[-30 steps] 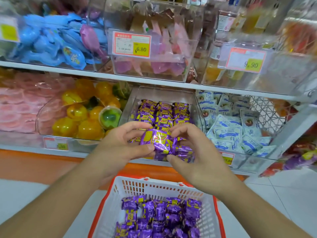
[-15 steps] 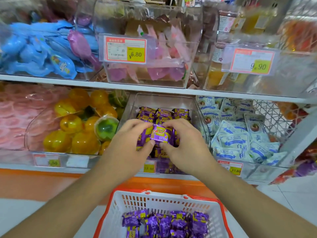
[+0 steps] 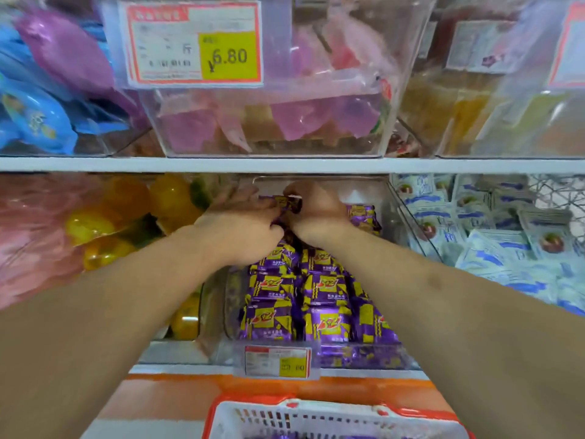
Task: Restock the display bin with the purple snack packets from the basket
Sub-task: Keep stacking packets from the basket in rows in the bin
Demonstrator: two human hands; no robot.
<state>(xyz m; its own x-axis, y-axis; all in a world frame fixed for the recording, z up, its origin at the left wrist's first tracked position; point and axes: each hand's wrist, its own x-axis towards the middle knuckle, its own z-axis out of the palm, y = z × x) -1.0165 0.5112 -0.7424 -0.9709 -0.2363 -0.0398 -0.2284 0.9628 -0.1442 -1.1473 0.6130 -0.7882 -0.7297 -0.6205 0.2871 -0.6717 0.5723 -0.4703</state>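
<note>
Clear plastic bin [image 3: 392,217]: both hands' fingers [image 3: 269,202] pinch a glossy purple packet [image 3: 289,202]

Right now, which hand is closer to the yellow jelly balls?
Left. The left hand reaches past, just right of the yellow jelly balls; the right hand is farther right.

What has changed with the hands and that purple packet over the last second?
Both hands, left and right, carried the purple packet from the bin's front toward its back. Both still pinch it. The packets already in the display bin and the basket below stayed.
</note>
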